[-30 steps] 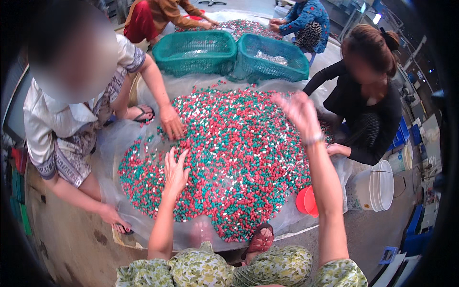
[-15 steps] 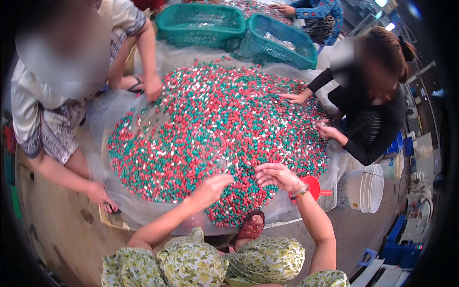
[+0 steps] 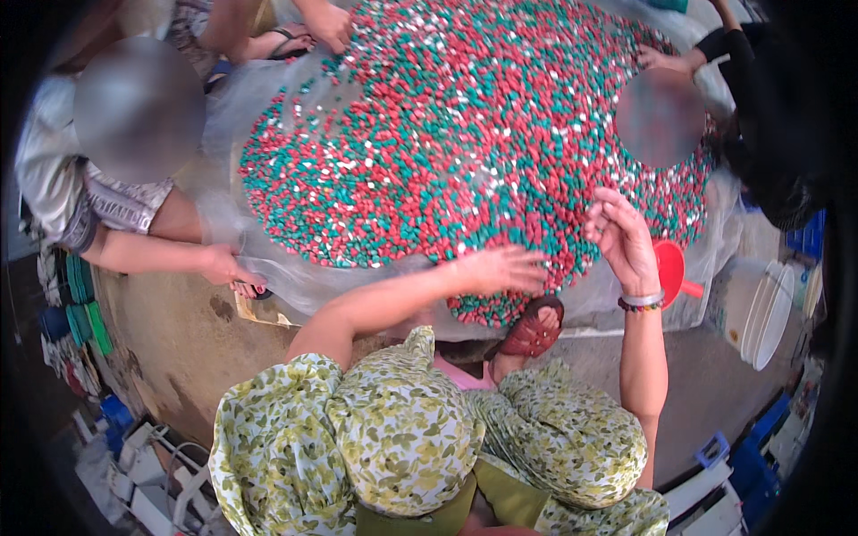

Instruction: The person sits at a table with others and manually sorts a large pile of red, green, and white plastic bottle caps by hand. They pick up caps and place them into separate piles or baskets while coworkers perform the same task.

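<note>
A wide heap of small red, green and white capsule-like pieces lies spread on a translucent plastic sheet in front of me. My left hand reaches across the heap's near edge, palm down, fingers stretched and a little blurred; I see nothing held in it. Higher and to the right, my right hand is raised with its fingers loosely bent and apart, beside the red scoop. No piece shows clearly in that hand. Beaded bands circle my right wrist.
A co-worker's hand rests near the sheet's left edge, and another hand touches the heap's far left. At the right, a co-worker's hand reaches onto the pieces. White buckets stand right of the sheet. My sandalled foot is at the near edge.
The view has tilted downward, so the green baskets have left it. My left hand has moved right over the near pieces, fingers extended. My right hand has lifted away from the left.
</note>
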`<state>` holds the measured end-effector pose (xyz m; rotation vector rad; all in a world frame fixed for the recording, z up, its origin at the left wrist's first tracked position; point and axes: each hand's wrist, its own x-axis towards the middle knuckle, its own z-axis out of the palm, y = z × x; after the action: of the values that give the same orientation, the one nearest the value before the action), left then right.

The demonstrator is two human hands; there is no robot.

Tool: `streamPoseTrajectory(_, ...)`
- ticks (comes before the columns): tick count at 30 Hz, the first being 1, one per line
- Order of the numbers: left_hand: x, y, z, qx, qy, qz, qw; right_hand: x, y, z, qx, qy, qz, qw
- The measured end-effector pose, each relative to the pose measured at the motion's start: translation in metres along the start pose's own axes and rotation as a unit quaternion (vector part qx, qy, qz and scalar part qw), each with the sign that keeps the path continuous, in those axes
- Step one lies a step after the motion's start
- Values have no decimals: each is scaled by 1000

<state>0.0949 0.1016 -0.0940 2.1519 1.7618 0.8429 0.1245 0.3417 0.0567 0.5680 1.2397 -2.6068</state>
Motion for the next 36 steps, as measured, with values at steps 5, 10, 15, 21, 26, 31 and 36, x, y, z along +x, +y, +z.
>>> streamPoseTrajectory(5,11,-92,-20,15,44,-89,995,-5,16,-30,34,54,-15,998)
streamPoseTrajectory(10,-25,-140,-109,188,29,-268,944,-10,11,-39,25,91,-84,992)
streamPoseTrajectory(15,-32,-100,-156,152,77,-293,941,-47,22,-54,-187,183,-68,963)
streamPoseTrajectory(21,-65,47,-96,15,-1,-232,973,-136,108,-102,-700,171,94,687)
streamPoseTrajectory(26,-79,107,-55,-173,-76,-169,967,-171,141,-115,-440,248,316,804)
streamPoseTrajectory(31,-86,103,-29,-42,-160,-138,977,-156,172,-126,-64,286,188,938)
streamPoseTrajectory(36,-93,108,-19,-38,-106,-138,984,-142,169,-121,-38,322,193,926)
